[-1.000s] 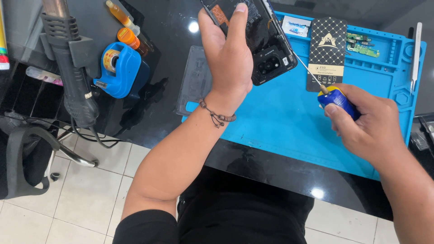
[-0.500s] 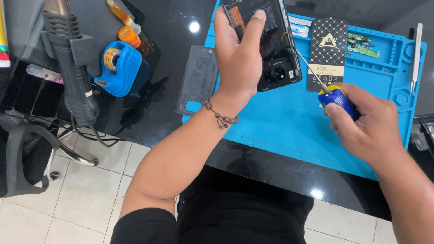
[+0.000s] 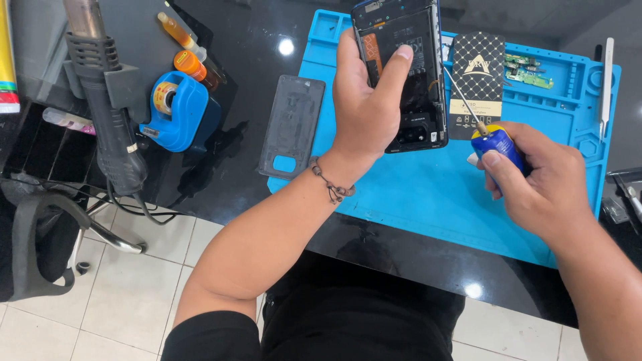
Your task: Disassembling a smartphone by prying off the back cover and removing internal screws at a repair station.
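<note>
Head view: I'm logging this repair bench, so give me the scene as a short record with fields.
left hand: holds opened phone above the blue mat
right hand: grips blue-handled screwdriver, tip toward the phone
back cover: lies at the mat's left edge
patterned card: on the mat
small circuit boards: mat's far right
heat gun: in its holder, far left

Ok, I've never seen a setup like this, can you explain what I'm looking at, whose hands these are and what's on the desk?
One camera, worn on a person's head, looks down at their own two bare hands. The left hand holds up an opened phone, back removed, insides showing. The right hand grips a blue-handled screwdriver, tip pointing toward the phone. Under them lies a blue mat on a dark desk. The grey back cover lies at the mat's left edge. Further left: a heat gun and a blue tape dispenser.
</note>
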